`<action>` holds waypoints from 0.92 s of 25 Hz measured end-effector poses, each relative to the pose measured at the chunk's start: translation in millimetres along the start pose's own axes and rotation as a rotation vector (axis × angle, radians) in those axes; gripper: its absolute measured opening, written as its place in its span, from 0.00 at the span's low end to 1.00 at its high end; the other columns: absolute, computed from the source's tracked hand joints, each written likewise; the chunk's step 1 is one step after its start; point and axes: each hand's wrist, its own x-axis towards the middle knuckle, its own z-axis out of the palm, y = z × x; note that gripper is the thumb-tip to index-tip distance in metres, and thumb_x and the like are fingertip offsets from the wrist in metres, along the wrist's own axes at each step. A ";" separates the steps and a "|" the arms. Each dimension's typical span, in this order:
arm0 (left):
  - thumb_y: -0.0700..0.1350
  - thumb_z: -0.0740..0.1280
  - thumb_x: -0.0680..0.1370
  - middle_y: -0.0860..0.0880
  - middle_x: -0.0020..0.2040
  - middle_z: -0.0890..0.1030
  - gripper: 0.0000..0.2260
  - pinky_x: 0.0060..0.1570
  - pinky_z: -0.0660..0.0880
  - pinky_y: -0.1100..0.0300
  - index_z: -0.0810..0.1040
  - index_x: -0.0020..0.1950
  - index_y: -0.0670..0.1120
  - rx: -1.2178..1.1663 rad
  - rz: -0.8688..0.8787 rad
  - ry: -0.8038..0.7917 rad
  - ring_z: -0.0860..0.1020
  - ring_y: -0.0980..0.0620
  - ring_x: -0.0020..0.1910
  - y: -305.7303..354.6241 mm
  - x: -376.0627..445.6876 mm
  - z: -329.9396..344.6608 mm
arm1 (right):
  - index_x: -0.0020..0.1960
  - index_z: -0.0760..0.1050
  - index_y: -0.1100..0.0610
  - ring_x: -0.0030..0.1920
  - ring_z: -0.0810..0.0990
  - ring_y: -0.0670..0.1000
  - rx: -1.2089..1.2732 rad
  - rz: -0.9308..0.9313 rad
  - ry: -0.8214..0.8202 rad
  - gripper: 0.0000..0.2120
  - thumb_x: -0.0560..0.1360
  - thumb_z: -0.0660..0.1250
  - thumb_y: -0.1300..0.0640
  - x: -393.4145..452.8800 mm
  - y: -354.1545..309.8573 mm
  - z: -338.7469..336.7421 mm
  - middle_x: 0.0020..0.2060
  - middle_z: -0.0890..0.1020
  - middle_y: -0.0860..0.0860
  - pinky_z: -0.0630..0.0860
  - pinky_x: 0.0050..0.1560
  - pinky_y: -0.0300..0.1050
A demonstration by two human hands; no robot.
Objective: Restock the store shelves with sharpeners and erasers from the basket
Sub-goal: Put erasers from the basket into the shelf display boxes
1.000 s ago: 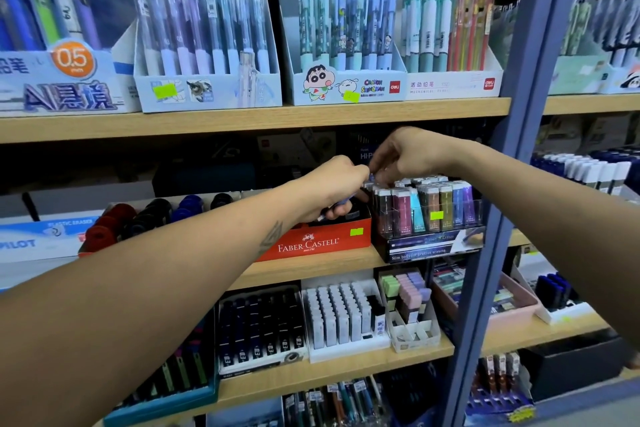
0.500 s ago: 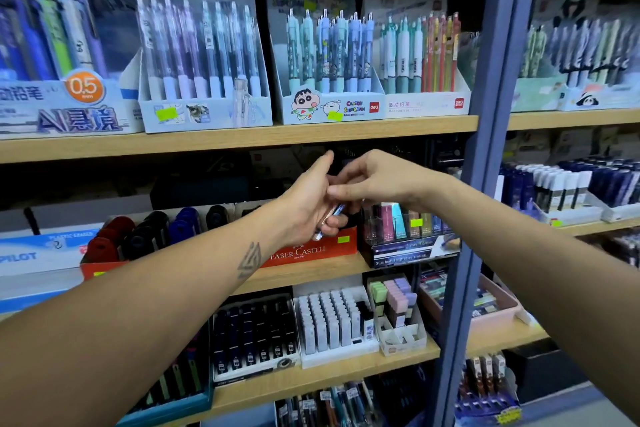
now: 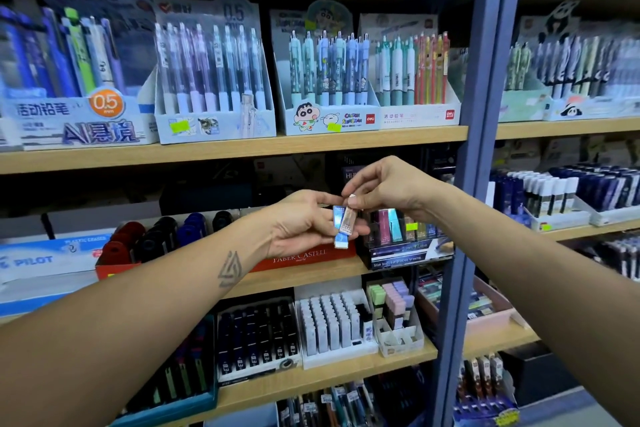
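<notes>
1. Currently right hand (image 3: 391,189) pinches the top of a clear slim eraser (image 3: 347,220).
2. Left hand (image 3: 304,225), palm up, fingers curled, cradles a blue eraser (image 3: 338,227) touching it.
3. Eraser display box (image 3: 405,246) at 4 o'clock, Faber-Castell box (image 3: 304,258) at 6.

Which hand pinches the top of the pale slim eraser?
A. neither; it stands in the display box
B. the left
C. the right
C: the right hand pinches the eraser at its top end, while the left hand holds a blue one beside it.
</notes>
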 end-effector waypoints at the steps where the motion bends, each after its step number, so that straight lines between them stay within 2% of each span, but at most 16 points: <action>1: 0.18 0.53 0.74 0.26 0.59 0.77 0.24 0.59 0.77 0.44 0.67 0.67 0.33 0.013 -0.012 0.018 0.80 0.31 0.58 -1.3 -0.1 -2.0 | 0.48 0.82 0.66 0.37 0.84 0.50 0.028 0.010 0.023 0.07 0.71 0.73 0.72 -1.4 0.1 -1.6 0.35 0.84 0.58 0.80 0.41 0.41; 5: 0.21 0.58 0.76 0.33 0.56 0.82 0.20 0.57 0.78 0.44 0.70 0.66 0.33 0.006 0.032 0.119 0.82 0.34 0.56 0.7 5.4 0.4 | 0.47 0.82 0.65 0.38 0.82 0.52 0.146 0.051 0.103 0.06 0.73 0.70 0.72 -7.5 -3.6 -19.8 0.38 0.84 0.58 0.80 0.39 0.44; 7: 0.22 0.59 0.76 0.34 0.53 0.83 0.17 0.54 0.80 0.44 0.73 0.62 0.34 0.000 0.064 0.162 0.82 0.35 0.55 5.4 10.9 8.0 | 0.49 0.82 0.66 0.39 0.83 0.53 0.149 0.049 0.070 0.07 0.72 0.72 0.72 -12.6 -6.6 -30.6 0.39 0.84 0.59 0.80 0.38 0.42; 9: 0.23 0.60 0.77 0.31 0.55 0.82 0.14 0.55 0.80 0.43 0.75 0.60 0.33 0.001 0.051 0.121 0.82 0.34 0.55 9.4 15.0 21.4 | 0.50 0.81 0.65 0.41 0.84 0.54 0.154 0.024 0.027 0.08 0.71 0.73 0.72 -17.4 -9.2 -37.1 0.41 0.84 0.61 0.81 0.41 0.41; 11: 0.25 0.60 0.77 0.28 0.55 0.80 0.11 0.54 0.80 0.44 0.75 0.57 0.31 -0.011 0.036 0.066 0.82 0.34 0.55 12.3 18.9 37.2 | 0.50 0.81 0.65 0.42 0.84 0.55 0.065 -0.015 0.054 0.08 0.71 0.74 0.71 -20.0 -11.0 -41.9 0.42 0.83 0.63 0.81 0.42 0.41; 13: 0.27 0.61 0.77 0.29 0.51 0.81 0.07 0.54 0.81 0.44 0.76 0.52 0.31 -0.045 0.041 0.060 0.83 0.34 0.53 14.0 22.4 50.4 | 0.50 0.82 0.65 0.41 0.83 0.54 -0.084 -0.046 0.116 0.08 0.71 0.75 0.69 -21.1 -12.4 -45.1 0.41 0.84 0.63 0.81 0.42 0.41; 15: 0.28 0.63 0.78 0.33 0.46 0.81 0.04 0.47 0.83 0.47 0.76 0.50 0.33 -0.017 0.073 0.074 0.84 0.37 0.47 15.2 27.8 61.8 | 0.50 0.82 0.64 0.39 0.83 0.52 -0.152 -0.062 0.161 0.09 0.71 0.76 0.67 -23.3 -12.8 -46.3 0.39 0.84 0.60 0.80 0.43 0.43; 17: 0.26 0.62 0.78 0.34 0.46 0.81 0.06 0.39 0.84 0.51 0.76 0.52 0.32 -0.012 0.121 0.119 0.85 0.40 0.41 14.7 35.4 70.9 | 0.51 0.81 0.63 0.39 0.83 0.50 -0.126 -0.074 0.188 0.11 0.71 0.77 0.63 -26.8 -11.6 -45.2 0.40 0.83 0.58 0.79 0.42 0.43; 20: 0.25 0.58 0.79 0.34 0.47 0.80 0.09 0.45 0.83 0.48 0.76 0.51 0.32 -0.104 0.183 0.218 0.83 0.40 0.43 12.6 48.2 81.2 | 0.55 0.77 0.62 0.39 0.83 0.51 -0.056 0.004 0.212 0.19 0.69 0.80 0.57 -33.1 -8.2 -48.7 0.41 0.82 0.57 0.80 0.40 0.44; 23: 0.28 0.57 0.81 0.32 0.52 0.78 0.07 0.49 0.81 0.42 0.72 0.57 0.33 -0.178 0.172 0.289 0.81 0.38 0.45 8.1 56.1 90.2 | 0.53 0.80 0.62 0.43 0.84 0.54 -0.209 0.055 0.134 0.18 0.67 0.81 0.61 -39.1 -1.9 -56.6 0.45 0.84 0.60 0.84 0.47 0.49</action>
